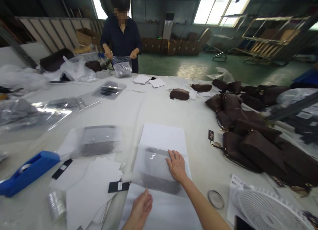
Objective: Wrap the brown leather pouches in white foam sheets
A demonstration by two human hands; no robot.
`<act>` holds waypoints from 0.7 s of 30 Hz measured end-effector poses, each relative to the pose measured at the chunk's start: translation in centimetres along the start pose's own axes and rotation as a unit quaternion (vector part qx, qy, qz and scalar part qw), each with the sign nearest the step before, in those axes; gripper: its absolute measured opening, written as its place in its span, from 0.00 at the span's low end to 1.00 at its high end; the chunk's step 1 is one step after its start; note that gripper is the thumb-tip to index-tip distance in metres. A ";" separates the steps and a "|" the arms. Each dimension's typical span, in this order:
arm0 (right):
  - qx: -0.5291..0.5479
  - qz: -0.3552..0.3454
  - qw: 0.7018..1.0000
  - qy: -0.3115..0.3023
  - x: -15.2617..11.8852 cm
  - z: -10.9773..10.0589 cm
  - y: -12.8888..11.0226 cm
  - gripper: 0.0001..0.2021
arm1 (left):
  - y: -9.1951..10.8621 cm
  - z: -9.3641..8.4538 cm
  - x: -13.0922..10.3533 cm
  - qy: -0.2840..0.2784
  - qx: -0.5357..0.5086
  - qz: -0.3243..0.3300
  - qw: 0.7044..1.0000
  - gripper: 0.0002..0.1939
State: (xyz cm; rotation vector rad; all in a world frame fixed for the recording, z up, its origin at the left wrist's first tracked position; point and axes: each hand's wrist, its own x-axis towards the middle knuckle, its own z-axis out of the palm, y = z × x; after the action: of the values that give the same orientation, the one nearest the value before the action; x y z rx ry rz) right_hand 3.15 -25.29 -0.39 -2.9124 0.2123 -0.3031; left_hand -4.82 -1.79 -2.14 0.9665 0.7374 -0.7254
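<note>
A grey, flat item in a clear plastic bag [159, 172] lies on sheets of white paper [164, 135] in front of me. My right hand [177, 165] rests on the bag's upper right part with its fingers spread. Near the bag's lower left edge, my left hand [141, 205] hovers over the lower white paper, fingers apart and holding nothing. Another bagged grey item [98, 140] lies to the left, slightly blurred. White cards [91, 187] with black tags [118, 186] are piled beside my left hand.
A blue tape dispenser [32, 173] sits at the left. Dark brown bags [255, 144] cover the right side, above a white fan [265, 207] and a tape roll [215, 199]. Across the table, a person [121, 34] holds a plastic bag [122, 66].
</note>
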 end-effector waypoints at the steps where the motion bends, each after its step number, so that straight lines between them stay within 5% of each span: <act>1: 0.006 -0.003 1.000 -0.002 0.2 0.0 0.2 0.23 | -0.1 1.2 0.3 -0.003 -0.077 -0.003 0.997 0.18; 5: 0.036 -0.001 0.999 -0.007 0.8 0.0 1.4 0.24 | 1.5 6.2 1.8 -0.023 -0.230 -0.006 0.973 0.15; 8: 0.085 0.020 0.996 0.014 0.2 0.5 2.9 0.26 | 2.2 8.0 2.9 -0.050 -0.252 0.038 0.966 0.20; 11: 0.147 0.031 0.988 0.044 -1.0 1.2 3.6 0.27 | 2.8 8.2 3.7 -0.060 -0.235 0.127 0.962 0.30; 16: 0.184 0.039 0.980 0.066 -2.2 0.1 1.5 0.28 | 6.0 7.3 3.5 -0.034 -0.227 0.092 0.969 0.32; 21: 0.185 0.007 0.976 0.114 -1.5 -2.1 0.7 0.28 | 14.5 6.4 1.6 -0.048 -0.244 0.137 0.959 0.22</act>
State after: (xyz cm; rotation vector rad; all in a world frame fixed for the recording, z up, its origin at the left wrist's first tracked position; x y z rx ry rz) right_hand 1.18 -26.14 1.21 -2.5055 0.1869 -0.6066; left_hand 9.20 -2.29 5.46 0.5606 0.6386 -0.3184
